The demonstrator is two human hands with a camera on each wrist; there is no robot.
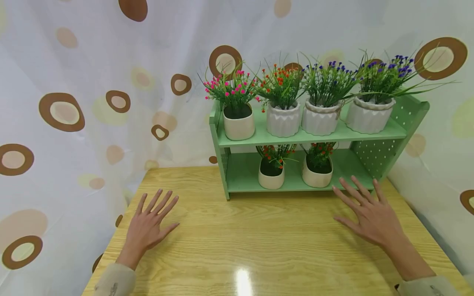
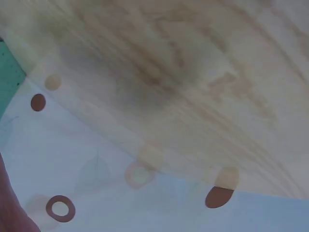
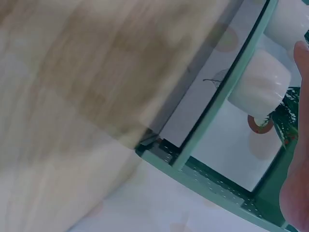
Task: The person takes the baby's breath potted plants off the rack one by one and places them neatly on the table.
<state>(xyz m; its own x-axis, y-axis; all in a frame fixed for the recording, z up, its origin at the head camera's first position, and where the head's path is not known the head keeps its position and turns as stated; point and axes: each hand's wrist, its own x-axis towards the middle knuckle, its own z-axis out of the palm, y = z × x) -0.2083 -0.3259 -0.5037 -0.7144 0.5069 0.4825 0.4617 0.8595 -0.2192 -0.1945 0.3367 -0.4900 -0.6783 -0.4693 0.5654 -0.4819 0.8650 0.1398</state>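
- Shelf [image 1: 242, 176], green, two-tiered, stands along the far edge of the wood surface [image 1: 222, 234], toward the far right corner; four top-tier pots [image 1: 320, 121], two lower pots [image 1: 271, 181].
- Your left hand [image 1: 148, 230] is near the surface's left edge, spread wide, gripping nothing.
- Your right hand [image 1: 372, 220], also spread and gripping nothing, is before the shelf's lower right corner; you cannot tell whether its fingertips [image 1: 354, 179] touch it, or whether either palm meets the wood.
- Risk, as judged: reach forward low with your right and you could knock the lower tier's front edge, where both pots sit close.
- Likewise, a hard push could slide the shelf past the surface's far edge, toppling pots.
- Right wrist view shows you a gap under the lower tier, hidden from the head view; left wrist view offers only a sliver of hand and a green corner.
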